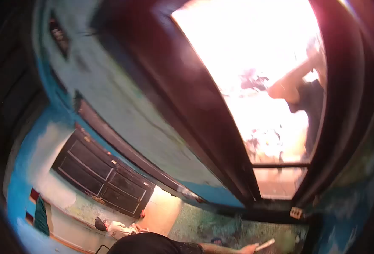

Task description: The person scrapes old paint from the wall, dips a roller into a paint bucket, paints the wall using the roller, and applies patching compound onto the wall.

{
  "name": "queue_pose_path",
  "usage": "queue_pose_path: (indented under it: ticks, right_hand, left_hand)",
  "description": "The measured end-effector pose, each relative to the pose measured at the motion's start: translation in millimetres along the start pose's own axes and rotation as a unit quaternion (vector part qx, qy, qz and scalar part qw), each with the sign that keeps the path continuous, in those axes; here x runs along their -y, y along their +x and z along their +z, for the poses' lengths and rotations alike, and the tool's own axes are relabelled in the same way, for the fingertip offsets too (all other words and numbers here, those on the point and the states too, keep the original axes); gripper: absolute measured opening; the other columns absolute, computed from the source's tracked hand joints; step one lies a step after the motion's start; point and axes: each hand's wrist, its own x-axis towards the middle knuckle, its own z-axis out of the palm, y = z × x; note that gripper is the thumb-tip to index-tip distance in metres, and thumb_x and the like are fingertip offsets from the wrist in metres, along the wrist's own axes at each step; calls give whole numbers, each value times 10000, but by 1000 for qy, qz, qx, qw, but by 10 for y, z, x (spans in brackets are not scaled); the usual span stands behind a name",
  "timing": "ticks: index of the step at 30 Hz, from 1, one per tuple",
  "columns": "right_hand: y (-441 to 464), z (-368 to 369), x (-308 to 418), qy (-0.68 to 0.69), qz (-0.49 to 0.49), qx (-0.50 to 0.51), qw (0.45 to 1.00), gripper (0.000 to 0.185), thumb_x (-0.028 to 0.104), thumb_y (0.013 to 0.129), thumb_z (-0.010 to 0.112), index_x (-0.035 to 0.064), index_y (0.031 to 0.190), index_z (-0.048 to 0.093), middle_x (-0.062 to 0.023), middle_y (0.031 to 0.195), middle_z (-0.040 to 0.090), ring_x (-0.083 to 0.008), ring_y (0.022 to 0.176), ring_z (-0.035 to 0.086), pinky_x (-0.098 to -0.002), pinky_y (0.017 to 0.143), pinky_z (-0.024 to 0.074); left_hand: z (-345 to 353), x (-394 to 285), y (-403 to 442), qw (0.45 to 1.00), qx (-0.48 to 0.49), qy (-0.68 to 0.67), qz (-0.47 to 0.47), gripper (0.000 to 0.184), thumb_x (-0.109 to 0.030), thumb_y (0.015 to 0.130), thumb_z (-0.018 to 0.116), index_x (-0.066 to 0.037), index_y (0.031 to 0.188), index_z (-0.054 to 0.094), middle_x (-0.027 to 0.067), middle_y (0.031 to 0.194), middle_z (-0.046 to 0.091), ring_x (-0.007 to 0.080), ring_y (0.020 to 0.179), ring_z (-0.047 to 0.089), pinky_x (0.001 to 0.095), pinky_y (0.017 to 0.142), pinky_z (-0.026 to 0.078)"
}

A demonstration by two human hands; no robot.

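Observation:
Along the bottom edge a black-clothed shoulder [148, 244] leads into a bare forearm that reaches to the right. It appears to be my left arm. At its end my left hand [249, 249] is closed round a pale, flat stick [265, 244], which points up and to the right. What kind of stick it is I cannot make out. The hand is cut by the lower frame edge, below the dark-framed glass pane [246, 46]. My right hand does not show.
Glare washes out the pane; pale and dark shapes in it are unclear. A person [121, 228] in light clothing is behind the shoulder at lower left. Dark double shutters [104, 173], a green cloth [41, 216] and a wall socket [296, 212] are along the walls.

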Motion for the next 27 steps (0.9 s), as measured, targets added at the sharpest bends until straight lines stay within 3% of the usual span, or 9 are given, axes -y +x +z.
queue_pose_path:
  ticks: [4,5,6,8,10,12,15,21,27]
  right_hand:
    - [402,505,-1098,31,-8,-36,999,729,135,860,667,19,1468,282,-270,1481,357,-411,1336,404,-469,1083,353]
    - [487,624,-1419,56,-9,-50,997,731,133,860,667,21,1469,279,-271,1480,357,-413,1336,404,-470,1082,353]
    - [250,545,-1143,-49,51,-31,997,637,124,991,495,114,1539,171,-207,1457,418,-413,1300,432,-518,1054,387]
    - [-185,109,-518,-26,180,30,983,693,137,995,517,143,1551,103,-218,1499,352,-416,1299,437,-526,1047,407]
    - [295,422,-1697,-72,43,-60,995,636,160,962,579,112,1488,225,-259,1438,382,-433,1248,468,-552,1010,402]
    - [312,393,-1889,-100,-18,-97,990,740,144,805,694,42,1422,299,-316,1342,417,-471,1235,429,-471,1051,360]
    - [91,232,-1366,-91,59,-93,990,626,93,768,714,35,1322,428,-264,1233,437,-452,1154,421,-468,1034,356]
    - [175,227,-1755,-174,-78,-82,978,424,46,787,683,55,1192,557,-211,1158,504,-383,1125,467,-439,980,385]
    - [216,38,-2027,-29,-121,-191,974,363,54,882,579,1,1240,553,-184,1191,593,-293,1062,585,-384,907,473]
  left_hand:
    - [705,325,376,981,-108,120,110,840,-306,645,869,50,1258,419,261,1111,531,442,1108,530,475,908,480]
    - [813,370,448,986,-101,114,68,801,-322,649,868,23,1216,419,256,1130,507,442,1118,504,478,916,463]
    - [861,301,480,990,-92,106,25,764,-338,652,866,-4,1175,419,250,1148,484,442,1128,479,481,925,446]
    - [1002,275,529,988,-110,108,8,798,-367,645,875,4,1175,408,265,1155,479,466,1112,485,494,922,447]
    - [1177,371,651,989,-91,93,-66,847,-398,672,866,13,1221,370,273,1223,452,479,1161,501,501,941,474]
    - [1352,503,748,988,-80,73,-109,875,-410,678,868,4,1244,346,279,1227,454,476,1170,504,514,939,472]
    - [1578,696,897,988,-54,32,-144,841,-418,670,876,4,1210,389,286,1178,536,457,1137,556,500,914,487]
    - [1996,802,1099,977,-26,-95,-191,755,-568,673,836,5,1053,524,231,1006,642,356,967,647,434,832,501]
    - [2040,320,694,976,54,-197,-75,815,-631,645,816,-14,1107,548,218,1030,636,349,1016,619,426,878,478]
